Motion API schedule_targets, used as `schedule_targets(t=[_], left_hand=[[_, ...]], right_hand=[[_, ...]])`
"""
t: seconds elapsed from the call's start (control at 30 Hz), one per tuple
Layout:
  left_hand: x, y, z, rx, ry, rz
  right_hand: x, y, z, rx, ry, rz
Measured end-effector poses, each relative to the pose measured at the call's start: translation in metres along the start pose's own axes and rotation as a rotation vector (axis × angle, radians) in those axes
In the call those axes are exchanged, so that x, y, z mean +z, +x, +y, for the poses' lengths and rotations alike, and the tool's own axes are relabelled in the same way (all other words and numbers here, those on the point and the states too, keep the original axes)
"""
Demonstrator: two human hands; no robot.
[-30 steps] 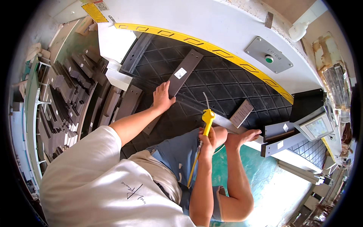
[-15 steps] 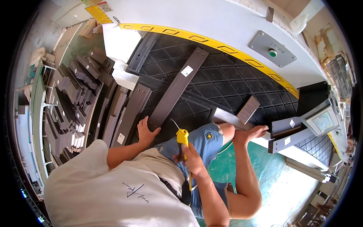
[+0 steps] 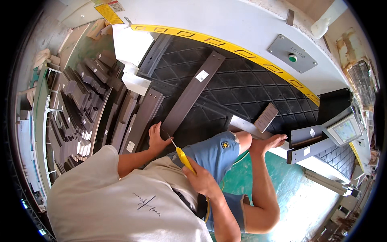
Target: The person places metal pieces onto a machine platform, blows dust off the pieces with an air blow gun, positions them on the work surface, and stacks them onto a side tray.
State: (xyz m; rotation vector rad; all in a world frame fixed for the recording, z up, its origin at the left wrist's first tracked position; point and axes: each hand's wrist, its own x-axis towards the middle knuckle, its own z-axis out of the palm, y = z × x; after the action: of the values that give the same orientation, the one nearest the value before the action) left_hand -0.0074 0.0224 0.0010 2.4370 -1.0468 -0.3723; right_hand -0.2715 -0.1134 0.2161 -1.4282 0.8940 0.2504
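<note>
A long dark brown board [image 3: 193, 94] with a white label lies slanting across the black padded surface. My left hand [image 3: 157, 138] is at the board's near end, thumb and fingers apart, seemingly resting against its corner. My right hand [image 3: 200, 177] is closed around a yellow air blow gun [image 3: 185, 160]. Its thin metal nozzle points up and left, its tip close to the board's near end and my left thumb. A stretch of yellow hose runs below my right wrist.
Several stacked brown boards [image 3: 86, 107] are at the left, with a wider board [image 3: 145, 115] beside my left hand. A white machine beam [image 3: 225, 18] with yellow edging arches above. A small screen [image 3: 344, 130] and two short boards [image 3: 308, 149] are at the right.
My right hand has tilted the air blow gun to the left and brought its nozzle nearer the board's near end. My left hand has stayed nearly in place.
</note>
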Motion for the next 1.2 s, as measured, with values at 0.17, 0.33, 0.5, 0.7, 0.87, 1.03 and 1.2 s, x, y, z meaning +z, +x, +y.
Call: schedule_targets(t=[0.17, 0.33, 0.5, 0.7, 0.87, 1.03, 1.2], left_hand=[[0.001, 0.006, 0.001, 0.086, 0.069, -0.022], [0.0, 0.014, 0.021, 0.02, 0.163, -0.06], [0.018, 0.052, 0.044, 0.093, 0.14, -0.021], [0.012, 0.052, 0.035, 0.065, 0.166, -0.025], [-0.015, 0.013, 0.015, 0.057, 0.261, -0.145], [-0.026, -0.013, 0.012, 0.139, 0.263, -0.201], [-0.034, -0.023, 0.015, 0.013, 0.266, -0.247]], right_hand=[[-0.006, -0.006, 0.004, -0.098, 0.015, -0.033], [-0.012, -0.003, 0.005, 0.1, -0.04, 0.144], [-0.015, -0.002, -0.011, -0.039, 0.073, 0.289], [-0.014, 0.019, -0.014, 0.008, -0.063, 0.275], [-0.024, 0.039, -0.009, 0.053, -0.058, 0.362], [-0.065, 0.082, 0.05, -0.097, -0.279, 0.328], [-0.106, 0.14, -0.011, -0.07, -0.167, 0.612]])
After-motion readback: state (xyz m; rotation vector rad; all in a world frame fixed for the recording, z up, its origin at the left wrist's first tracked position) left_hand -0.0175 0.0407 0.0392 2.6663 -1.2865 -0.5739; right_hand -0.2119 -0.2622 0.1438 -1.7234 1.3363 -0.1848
